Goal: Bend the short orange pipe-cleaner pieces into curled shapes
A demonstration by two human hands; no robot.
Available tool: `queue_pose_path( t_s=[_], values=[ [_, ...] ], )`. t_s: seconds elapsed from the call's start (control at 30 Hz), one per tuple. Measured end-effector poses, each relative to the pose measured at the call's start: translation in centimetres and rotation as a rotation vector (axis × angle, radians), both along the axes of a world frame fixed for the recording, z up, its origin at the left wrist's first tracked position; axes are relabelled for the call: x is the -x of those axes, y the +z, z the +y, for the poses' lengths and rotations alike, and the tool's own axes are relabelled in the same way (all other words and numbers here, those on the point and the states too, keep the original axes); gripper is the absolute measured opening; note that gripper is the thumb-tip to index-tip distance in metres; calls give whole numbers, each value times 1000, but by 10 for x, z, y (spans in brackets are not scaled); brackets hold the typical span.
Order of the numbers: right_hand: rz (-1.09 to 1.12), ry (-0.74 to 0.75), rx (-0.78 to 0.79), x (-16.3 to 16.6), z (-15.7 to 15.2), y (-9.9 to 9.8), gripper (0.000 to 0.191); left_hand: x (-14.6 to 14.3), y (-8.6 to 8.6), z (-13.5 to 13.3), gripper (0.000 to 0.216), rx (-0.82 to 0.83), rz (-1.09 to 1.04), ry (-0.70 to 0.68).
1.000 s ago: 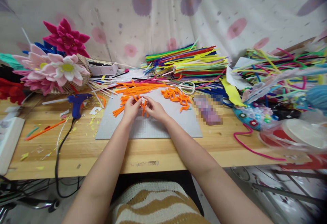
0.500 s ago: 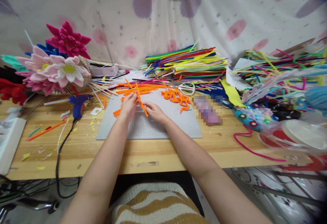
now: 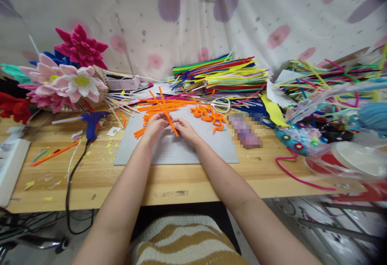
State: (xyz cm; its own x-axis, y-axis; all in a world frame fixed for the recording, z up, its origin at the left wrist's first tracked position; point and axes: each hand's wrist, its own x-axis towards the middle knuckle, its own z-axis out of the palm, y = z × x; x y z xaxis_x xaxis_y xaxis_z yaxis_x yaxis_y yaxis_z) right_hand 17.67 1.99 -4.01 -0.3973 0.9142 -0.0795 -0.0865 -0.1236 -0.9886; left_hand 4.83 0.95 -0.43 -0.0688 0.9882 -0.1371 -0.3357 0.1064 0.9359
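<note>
Two orange pipe cleaners [image 3: 165,110] cross at a narrow angle between my hands, above the grey cutting mat [image 3: 181,152]. My left hand [image 3: 157,127] is closed around them near the middle. My right hand [image 3: 185,130] is closed too, its fingertips pinching at their lower part; the exact contact is partly hidden. Behind my left hand lies a pile of straight orange pipe cleaners [image 3: 151,116]. A heap of bent, zigzag orange pipe cleaners [image 3: 208,114] rests on the mat to the right.
A blue glue gun [image 3: 91,125] with a black cord lies left of the mat. White-handled scissors [image 3: 220,104] sit at its back edge. Coloured pipe cleaner bundles [image 3: 223,73] are stacked behind. Fuzzy flowers [image 3: 80,80] stand at back left; a lidded tub [image 3: 356,158] is at right.
The two orange pipe cleaners have shifted slightly right and their upper ends stand higher. Both my hands have moved a little to the right and closer together.
</note>
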Motion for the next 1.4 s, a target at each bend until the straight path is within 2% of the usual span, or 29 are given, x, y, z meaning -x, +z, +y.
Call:
queue_pose_path(
  t_s=[0.1, 0.4, 0.6, 0.73, 0.87, 0.93, 1.13, 1.4],
  values=[
    [-8, -43, -27, -1, 0, 0, 16, 2, -3, -2, 24, -26, 60, -18],
    [30, -47, -47, 1, 2, -2, 19, 5, -8, 5, 28, -91, 303, 203],
    [12, 127, -51, 1, -4, 1, 27, 8, -14, 11, 31, -92, 226, 331],
    [48, 23, -56, 4, -3, -4, 31, 5, -10, 10, 33, -55, 134, 386],
    [53, -149, -61, 7, 3, -11, 34, 2, -4, 9, 32, 3, 90, 283],
    [61, -177, -53, 7, 3, -11, 36, 1, -2, 10, 31, -2, 96, 233],
    [114, 44, 20, 4, -2, -6, 37, -4, -3, 11, 36, -41, 96, 213],
    [132, -266, -40, 6, 4, -11, 38, -10, -2, 6, 41, -15, 119, 315]
  ],
)
